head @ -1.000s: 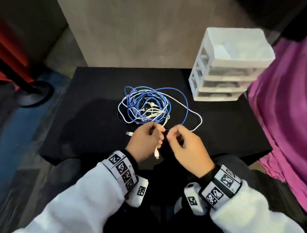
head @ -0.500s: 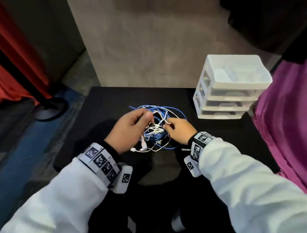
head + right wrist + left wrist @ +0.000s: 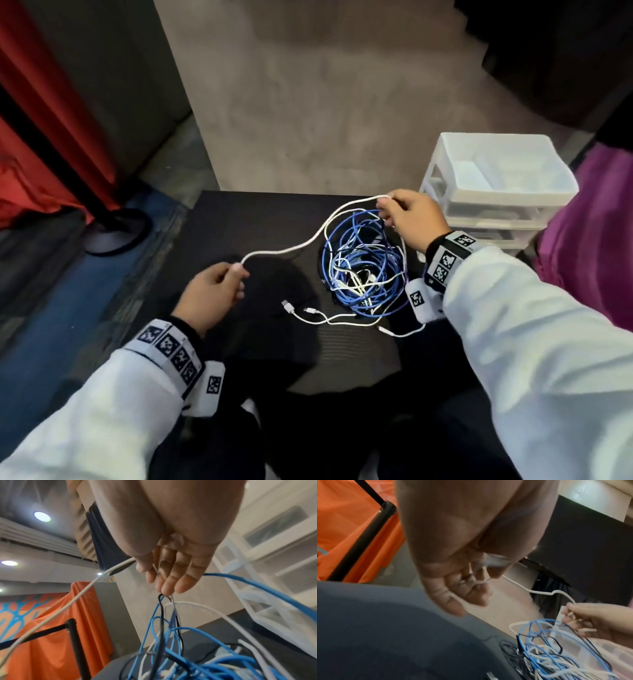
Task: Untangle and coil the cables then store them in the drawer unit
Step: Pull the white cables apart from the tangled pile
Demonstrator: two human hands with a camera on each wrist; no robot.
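Note:
A tangle of blue, white and black cables (image 3: 363, 270) lies on the black table (image 3: 239, 222). My left hand (image 3: 236, 274) pinches one end of a white cable (image 3: 291, 248) at the left of the tangle. That cable runs up to my right hand (image 3: 387, 209), which grips it above the tangle's far side. Blue and black loops (image 3: 163, 609) also hang from the right fingers (image 3: 171, 577). The white three-drawer unit (image 3: 496, 185) stands just behind the right hand, its drawers pushed in. Two loose white plug ends (image 3: 298, 308) lie on the table in front of the tangle.
A red cloth (image 3: 41, 144) hangs over a black stand with a round base (image 3: 116, 233) on the floor at left. Magenta fabric (image 3: 592, 240) borders the table's right side. Beige floor lies beyond the far edge.
The hands have parted from the middle of the tangle. My left hand drew the white cable end out to the left; my right hand rose to the far right with cable loops.

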